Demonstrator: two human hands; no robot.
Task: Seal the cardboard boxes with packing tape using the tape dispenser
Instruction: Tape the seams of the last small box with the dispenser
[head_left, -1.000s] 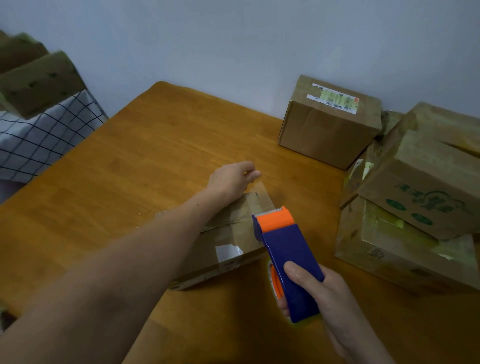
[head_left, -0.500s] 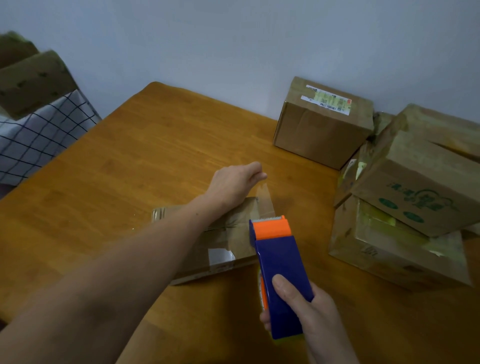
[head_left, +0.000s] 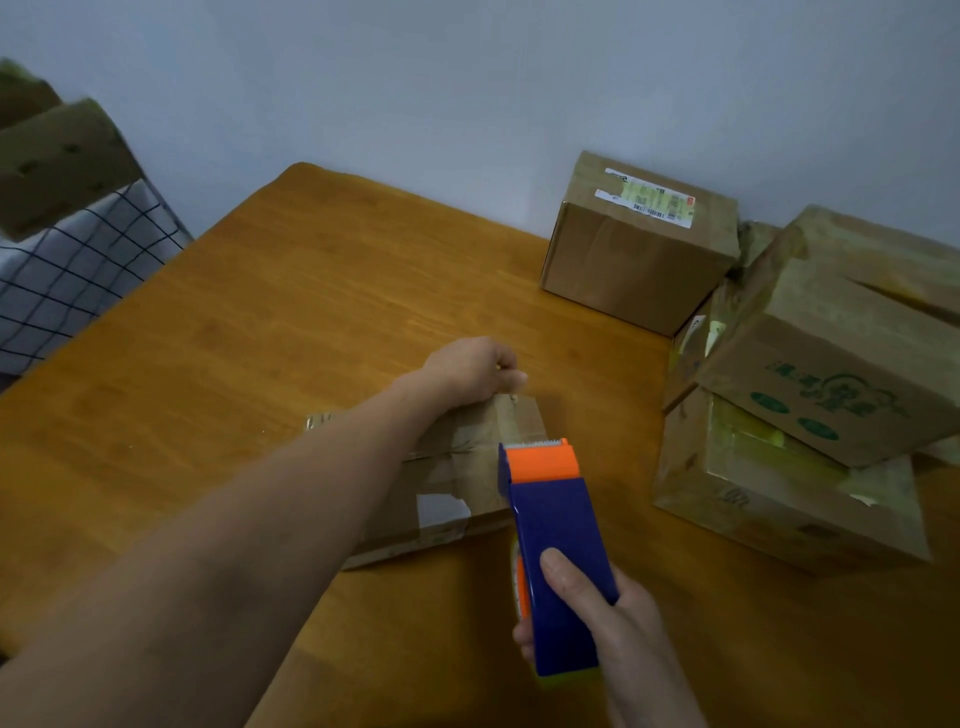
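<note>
A flat cardboard box (head_left: 467, 467) lies in the middle of the wooden table (head_left: 270, 322). My left hand (head_left: 475, 371) sits at the box's far edge, fingers curled over it and pressing a strip of clear tape there. My right hand (head_left: 613, 623) grips a blue and orange tape dispenser (head_left: 550, 535), whose serrated orange head rests on the near right part of the box top. Clear tape runs from the far edge toward the dispenser head. My left forearm hides much of the box.
A closed box with a shipping label (head_left: 639, 244) stands at the back right by the wall. Two more cardboard boxes (head_left: 831, 374) are stacked on the right. A checked cloth (head_left: 67, 270) and cardboard pieces lie off the table's left side.
The dispenser has slid back toward me along the box top. My left hand's fingers have curled down over the box's far edge.
</note>
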